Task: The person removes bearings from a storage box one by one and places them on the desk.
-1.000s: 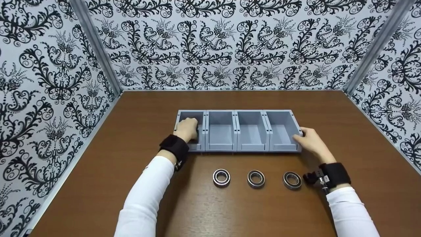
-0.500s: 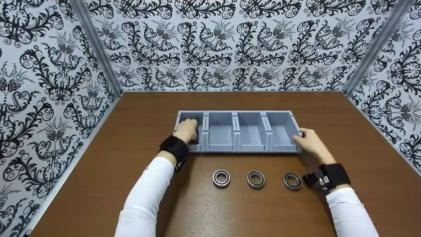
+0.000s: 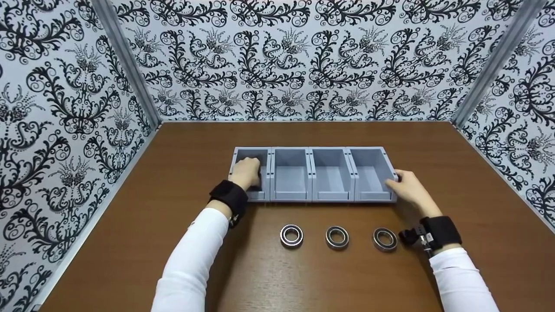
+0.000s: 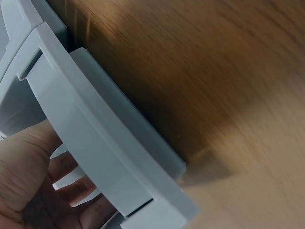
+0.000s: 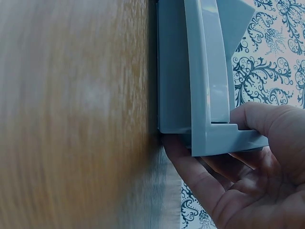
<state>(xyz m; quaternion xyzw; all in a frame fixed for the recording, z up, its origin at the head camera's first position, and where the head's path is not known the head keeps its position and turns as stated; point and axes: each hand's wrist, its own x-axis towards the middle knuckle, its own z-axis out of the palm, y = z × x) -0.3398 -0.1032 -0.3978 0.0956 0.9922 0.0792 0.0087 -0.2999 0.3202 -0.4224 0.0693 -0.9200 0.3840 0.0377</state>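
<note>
A joined row of grey storage bins [image 3: 292, 196] stands across the middle of the table. My left hand [image 3: 245, 171] reaches into the leftmost bin [image 4: 86, 124], knuckles up. In the left wrist view its fingers curl behind the bin's low front lip, and whether they hold anything is hidden. At the other end my right hand [image 3: 407, 187] grips the side wall of the rightmost bin [image 5: 209, 95], thumb inside and fingers outside and beneath. In front of the row lie three ball bearings: left [image 3: 291, 236], middle [image 3: 337, 238] and right [image 3: 384, 239].
The brown wooden table [image 3: 277, 281] carries everything. Patterned black-and-white panels [image 3: 277, 56] enclose it at the back and both sides. The right bearing lies close to the right wrist's camera mount [image 3: 409, 236].
</note>
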